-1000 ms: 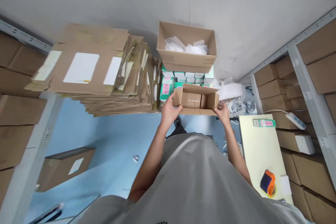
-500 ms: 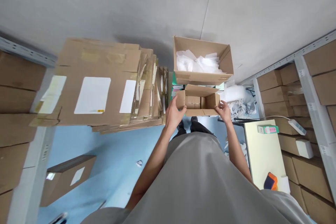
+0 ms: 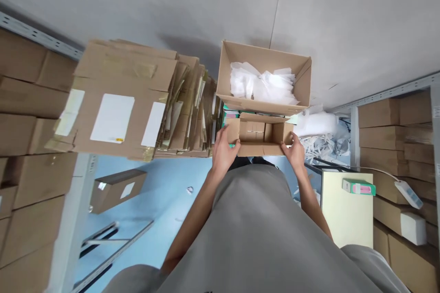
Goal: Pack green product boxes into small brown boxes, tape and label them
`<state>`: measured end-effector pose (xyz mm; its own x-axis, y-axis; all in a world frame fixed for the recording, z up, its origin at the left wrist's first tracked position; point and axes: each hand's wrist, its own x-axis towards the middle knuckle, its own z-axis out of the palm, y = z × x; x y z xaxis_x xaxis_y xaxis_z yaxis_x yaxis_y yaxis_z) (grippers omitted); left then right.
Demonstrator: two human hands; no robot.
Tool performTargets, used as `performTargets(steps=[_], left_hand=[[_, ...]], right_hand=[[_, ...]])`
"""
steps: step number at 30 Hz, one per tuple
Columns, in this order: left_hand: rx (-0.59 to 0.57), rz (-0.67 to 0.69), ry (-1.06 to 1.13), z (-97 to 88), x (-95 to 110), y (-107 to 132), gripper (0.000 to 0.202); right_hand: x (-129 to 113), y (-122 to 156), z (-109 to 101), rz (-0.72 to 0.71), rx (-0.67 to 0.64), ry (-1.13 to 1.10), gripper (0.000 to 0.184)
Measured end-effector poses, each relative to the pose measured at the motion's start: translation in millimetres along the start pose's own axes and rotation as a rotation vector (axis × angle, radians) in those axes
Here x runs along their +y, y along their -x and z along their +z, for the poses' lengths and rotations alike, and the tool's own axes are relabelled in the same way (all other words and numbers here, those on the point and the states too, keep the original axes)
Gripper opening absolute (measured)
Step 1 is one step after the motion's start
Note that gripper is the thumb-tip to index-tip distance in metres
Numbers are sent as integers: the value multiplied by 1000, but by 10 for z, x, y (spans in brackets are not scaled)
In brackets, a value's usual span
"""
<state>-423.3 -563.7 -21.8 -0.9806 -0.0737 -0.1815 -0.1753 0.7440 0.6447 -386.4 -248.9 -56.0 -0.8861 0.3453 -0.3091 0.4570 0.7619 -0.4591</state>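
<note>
Between my two hands is a small open cardboard box, its flaps folded outward and its inside showing no contents. My left hand grips the left flap, thumb toward the front edge. At the right flap, my right hand pinches the cardboard between thumb and fingers. Just behind stands a larger open carton that holds white packing sheets. Green and pink product boxes show partly beside the small box; the rest of them is hidden.
A tall stack of flattened cartons stands at the left. To the right are shredded white packing scraps, a cream tabletop with a green and pink box, and a power strip. Shelves of boxes flank both sides.
The camera view has shifted, so the right table and shelves sit farther right. The small box's back flap looks lower and more folded back. Both hands keep hold of the box.
</note>
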Motion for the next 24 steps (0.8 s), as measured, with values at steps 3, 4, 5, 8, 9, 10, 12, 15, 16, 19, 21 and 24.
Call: performTargets(steps=[3,4,5,8,9,10,12,15,16,19,21,24], left_hand=[[28,-26,-20,24,45,16,70],[40,-34,-25,38,56,21,71],[55,-35,-27,58,67,26,71],[47,-6,19,161,104,37,70],[18,-2,52,204,119,38,69],[-18,-4,85,248,135,37,68],[-73,-8,120,317,164,26,64],[-51,19,64,340,180,-8,54],[-38,28,44,327,172,-24,51],[-37,30,23,265,112,-78,55],[-60,13,30,229,56,-112,58],[-67,-6,57,209,11,-140,51]], right_hand=[[24,40,12,-21,-43,-6,76],[30,54,5,-16,-46,-9,77],[33,68,-8,-11,-38,-10,78],[30,114,-68,-3,5,-16,79],[22,128,-83,-1,13,-17,78],[10,139,-92,1,16,-16,78],[-22,148,-82,8,9,-8,77],[-65,134,-24,23,-6,13,75],[-72,129,-4,30,-11,23,74],[-72,131,33,48,-31,52,74],[-68,148,37,56,-40,58,73],[-79,173,26,63,-34,55,72]])
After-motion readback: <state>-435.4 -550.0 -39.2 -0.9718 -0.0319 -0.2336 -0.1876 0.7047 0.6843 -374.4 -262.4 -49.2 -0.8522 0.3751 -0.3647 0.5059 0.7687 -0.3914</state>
